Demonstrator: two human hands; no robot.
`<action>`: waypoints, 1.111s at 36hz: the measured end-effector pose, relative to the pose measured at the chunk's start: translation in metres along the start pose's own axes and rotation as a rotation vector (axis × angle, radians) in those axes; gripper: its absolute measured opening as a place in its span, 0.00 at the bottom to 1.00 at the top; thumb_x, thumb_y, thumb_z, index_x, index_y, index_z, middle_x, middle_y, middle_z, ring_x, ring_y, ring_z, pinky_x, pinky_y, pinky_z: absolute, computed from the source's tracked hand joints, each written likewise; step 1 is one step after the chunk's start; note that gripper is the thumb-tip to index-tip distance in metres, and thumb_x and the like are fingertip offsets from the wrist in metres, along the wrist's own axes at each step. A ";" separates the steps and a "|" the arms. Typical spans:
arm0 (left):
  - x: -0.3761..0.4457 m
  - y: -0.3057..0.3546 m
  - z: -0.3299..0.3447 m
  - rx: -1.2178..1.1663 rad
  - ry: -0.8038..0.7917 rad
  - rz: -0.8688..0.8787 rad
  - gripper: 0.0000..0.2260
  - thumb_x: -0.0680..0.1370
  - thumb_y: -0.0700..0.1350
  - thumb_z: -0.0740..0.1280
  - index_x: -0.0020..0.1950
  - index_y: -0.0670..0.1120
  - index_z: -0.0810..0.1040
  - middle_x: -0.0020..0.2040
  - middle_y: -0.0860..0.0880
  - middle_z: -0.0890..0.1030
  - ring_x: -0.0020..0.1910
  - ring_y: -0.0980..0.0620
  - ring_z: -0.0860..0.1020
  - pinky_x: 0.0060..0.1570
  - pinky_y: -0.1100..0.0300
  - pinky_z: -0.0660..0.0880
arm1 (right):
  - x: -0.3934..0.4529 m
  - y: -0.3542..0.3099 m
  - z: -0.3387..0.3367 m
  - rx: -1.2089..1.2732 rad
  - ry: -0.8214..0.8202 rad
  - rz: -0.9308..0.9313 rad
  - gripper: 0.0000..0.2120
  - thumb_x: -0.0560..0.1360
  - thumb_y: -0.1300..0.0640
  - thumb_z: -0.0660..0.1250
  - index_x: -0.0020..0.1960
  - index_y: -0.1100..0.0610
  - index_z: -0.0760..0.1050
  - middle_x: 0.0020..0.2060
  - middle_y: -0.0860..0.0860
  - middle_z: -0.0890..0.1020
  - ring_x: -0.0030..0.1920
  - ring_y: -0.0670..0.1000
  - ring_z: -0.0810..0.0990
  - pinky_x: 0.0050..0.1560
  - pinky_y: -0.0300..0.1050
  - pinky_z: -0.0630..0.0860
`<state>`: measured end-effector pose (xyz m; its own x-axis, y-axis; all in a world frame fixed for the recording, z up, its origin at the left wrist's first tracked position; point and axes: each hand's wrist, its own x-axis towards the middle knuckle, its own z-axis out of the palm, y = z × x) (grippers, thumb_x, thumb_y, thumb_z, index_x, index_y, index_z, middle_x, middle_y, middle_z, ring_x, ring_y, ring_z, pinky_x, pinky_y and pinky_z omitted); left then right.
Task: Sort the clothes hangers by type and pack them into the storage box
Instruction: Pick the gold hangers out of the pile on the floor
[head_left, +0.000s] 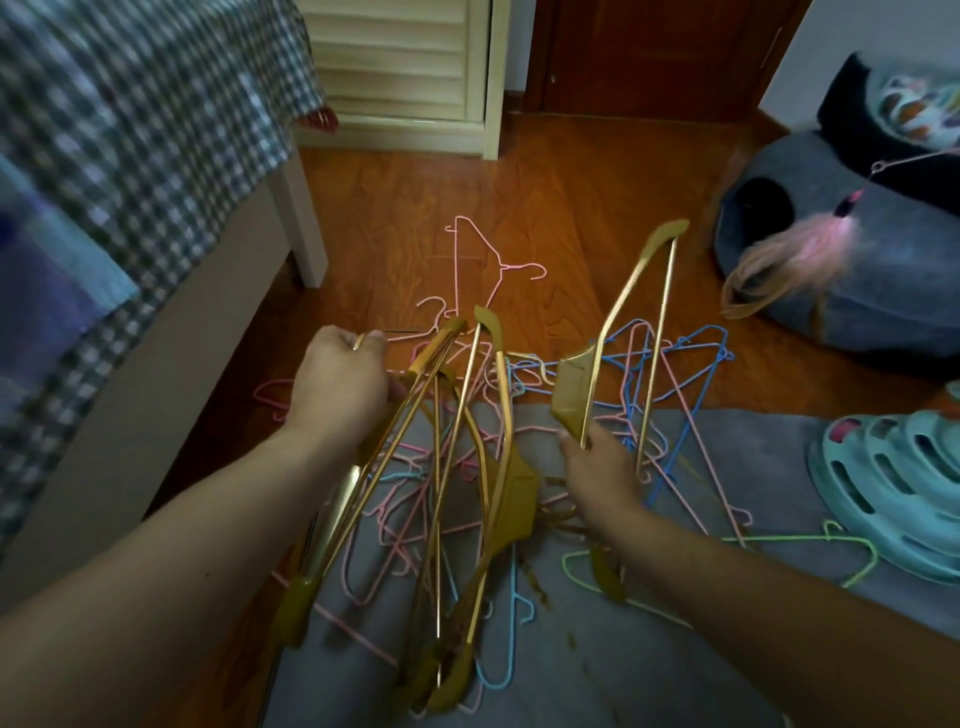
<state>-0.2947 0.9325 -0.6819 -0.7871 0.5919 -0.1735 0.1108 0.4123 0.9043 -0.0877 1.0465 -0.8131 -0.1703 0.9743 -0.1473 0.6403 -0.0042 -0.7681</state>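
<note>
My left hand (340, 382) is shut on the hooks of a bunch of gold hangers (467, 499) that dangle down over the floor pile. My right hand (602, 470) grips one more gold hanger (623, 332) and holds it up, its far end pointing up and away. Beneath both hands lies a tangle of thin wire hangers: pink ones (483, 260) toward the back, blue ones (696, 364) to the right, and a green one (779, 545) on the grey mat (675, 649). No storage box is in view.
A bed with a checked cover (130, 156) runs along the left. A grey felt pet bed (841, 260) and a teal ring-shaped toy (893, 483) stand at the right. A louvred cabinet (405, 67) and a dark wooden door (649, 52) are at the back.
</note>
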 end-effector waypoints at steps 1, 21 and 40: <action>0.001 -0.001 -0.001 -0.003 -0.004 -0.001 0.10 0.85 0.53 0.59 0.59 0.48 0.74 0.43 0.46 0.85 0.44 0.48 0.82 0.38 0.54 0.70 | 0.004 -0.005 -0.002 0.088 -0.033 0.023 0.06 0.80 0.53 0.66 0.48 0.54 0.79 0.40 0.51 0.80 0.45 0.56 0.78 0.39 0.43 0.69; 0.017 -0.018 -0.007 -0.071 0.080 -0.120 0.14 0.83 0.49 0.61 0.62 0.41 0.77 0.41 0.48 0.85 0.38 0.53 0.78 0.36 0.56 0.66 | 0.033 -0.033 -0.007 0.760 -0.196 0.219 0.09 0.77 0.54 0.72 0.46 0.55 0.73 0.26 0.50 0.69 0.26 0.49 0.66 0.35 0.46 0.75; -0.002 -0.005 -0.007 0.151 -0.019 0.100 0.04 0.84 0.47 0.62 0.53 0.48 0.74 0.46 0.45 0.82 0.40 0.50 0.80 0.33 0.56 0.72 | 0.038 -0.053 -0.020 0.845 -0.019 0.175 0.20 0.79 0.43 0.67 0.52 0.60 0.73 0.24 0.52 0.67 0.24 0.52 0.69 0.29 0.46 0.77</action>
<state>-0.2981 0.9246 -0.6832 -0.7562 0.6475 -0.0943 0.2786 0.4490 0.8490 -0.1132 1.0882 -0.7658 -0.1382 0.9402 -0.3112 -0.1126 -0.3271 -0.9383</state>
